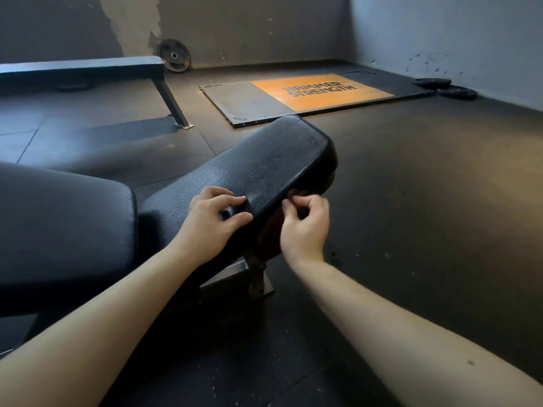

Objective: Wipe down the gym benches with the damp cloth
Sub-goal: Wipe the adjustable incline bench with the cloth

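Both hands were at the near edge of the bench's black seat pad, with a dark cloth pinched in the left.

The left hand lay on the pad, thumb and fingers closed on a small dark fold, taken for the cloth though it hardly stood out from the upholstery. The right hand, just beside it and apart from it, had its fingers curled at the pad's side edge; whether they held anything could not be told. Left of the left hand sat the wider back pad, and below both hands the metal frame stood on the rubber floor. Beyond the hands lay an orange Hammer Strength lifting platform, with a flat bench and a leaning weight plate off to the left.
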A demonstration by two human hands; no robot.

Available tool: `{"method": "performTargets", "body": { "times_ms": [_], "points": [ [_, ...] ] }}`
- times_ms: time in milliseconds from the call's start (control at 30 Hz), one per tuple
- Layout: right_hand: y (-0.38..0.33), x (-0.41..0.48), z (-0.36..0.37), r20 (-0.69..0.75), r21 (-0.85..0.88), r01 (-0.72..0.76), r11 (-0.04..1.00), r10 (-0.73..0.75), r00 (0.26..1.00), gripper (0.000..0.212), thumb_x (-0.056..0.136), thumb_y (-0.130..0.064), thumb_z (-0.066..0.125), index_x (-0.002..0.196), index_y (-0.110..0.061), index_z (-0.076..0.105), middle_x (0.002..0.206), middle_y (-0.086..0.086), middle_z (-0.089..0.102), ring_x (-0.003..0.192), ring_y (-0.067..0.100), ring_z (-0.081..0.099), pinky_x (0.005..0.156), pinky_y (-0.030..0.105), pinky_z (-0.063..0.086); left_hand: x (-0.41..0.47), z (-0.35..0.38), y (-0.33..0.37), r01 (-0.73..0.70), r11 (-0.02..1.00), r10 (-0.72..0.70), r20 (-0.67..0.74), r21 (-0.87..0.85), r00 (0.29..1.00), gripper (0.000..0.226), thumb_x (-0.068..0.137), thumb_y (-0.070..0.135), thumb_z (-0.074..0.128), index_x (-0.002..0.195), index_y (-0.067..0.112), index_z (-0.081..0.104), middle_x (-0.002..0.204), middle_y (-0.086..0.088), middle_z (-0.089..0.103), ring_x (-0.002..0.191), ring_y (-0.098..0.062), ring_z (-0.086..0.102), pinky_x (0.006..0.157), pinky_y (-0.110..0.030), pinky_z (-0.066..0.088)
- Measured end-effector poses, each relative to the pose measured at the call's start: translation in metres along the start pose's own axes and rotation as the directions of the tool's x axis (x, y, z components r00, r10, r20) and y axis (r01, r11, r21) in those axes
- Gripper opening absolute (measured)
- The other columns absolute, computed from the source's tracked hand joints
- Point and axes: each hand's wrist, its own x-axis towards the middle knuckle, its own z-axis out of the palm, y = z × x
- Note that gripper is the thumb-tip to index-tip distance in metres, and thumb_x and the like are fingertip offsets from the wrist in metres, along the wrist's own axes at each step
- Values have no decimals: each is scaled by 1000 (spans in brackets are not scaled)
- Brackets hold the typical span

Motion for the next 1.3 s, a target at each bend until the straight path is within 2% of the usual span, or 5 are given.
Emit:
{"method": "performTargets", "body": {
  "times_ms": [233, 433, 700, 1033, 1300],
  "points": [
    [-12, 55, -16, -120, 9, -38, 999, 38, 992, 12, 83, -10, 79, 84, -18, 69, 98, 6, 66, 91, 17, 64, 95, 36, 52, 2, -4, -2, -12, 1000, 12, 36, -15, 999, 31, 80, 36, 84, 110, 32, 77, 119, 11, 58, 120, -16, 53, 109, -40, 42],
    [-20, 51, -11, -176, 39, -1, 999, 8, 984, 12, 91, -7, 73, 89, -15, 65, 103, -2, 57, 88, 1, 58, 90, 9, 43, 0, -8, 1, -41, 997, 36, 76, 66, 996, 36, 86, 37, 78, 121, 29, 74, 126, 8, 56, 127, -20, 45, 114, -44, 36],
    [-2, -28, 4, 128, -17, -105, 994, 107, 986, 15, 93, -12, 73, 89, -16, 59, 108, 3, 54, 92, -5, 56, 91, 14, 45, -5, -24, -7, -76, 992, 54, 206, 103, 977, 36, 88, 33, 77, 124, 34, 70, 127, 11, 53, 121, -21, 50, 108, -48, 43],
    [-29, 35, -9, -111, 43, -55, 998, 60, 992, 14, 91, -19, 76, 89, -24, 64, 110, 5, 64, 98, 9, 62, 97, 21, 49, -24, -63, -25, 19, 977, -82, 293, 212, 952, 25, 81, 33, 84, 94, 34, 62, 102, 8, 56, 92, -9, 58, 79, -13, 43],
    [-26, -24, 19, -42, -29, -9, 1000, 8, 999, 12, 98, -16, 68, 94, -15, 57, 113, 4, 50, 93, 6, 52, 97, 10, 40, -28, -79, -40, -1, 966, -96, 365, 259, 926, 29, 79, 30, 85, 92, 36, 59, 99, 6, 58, 89, -11, 58, 85, -28, 49]
  ]
}}
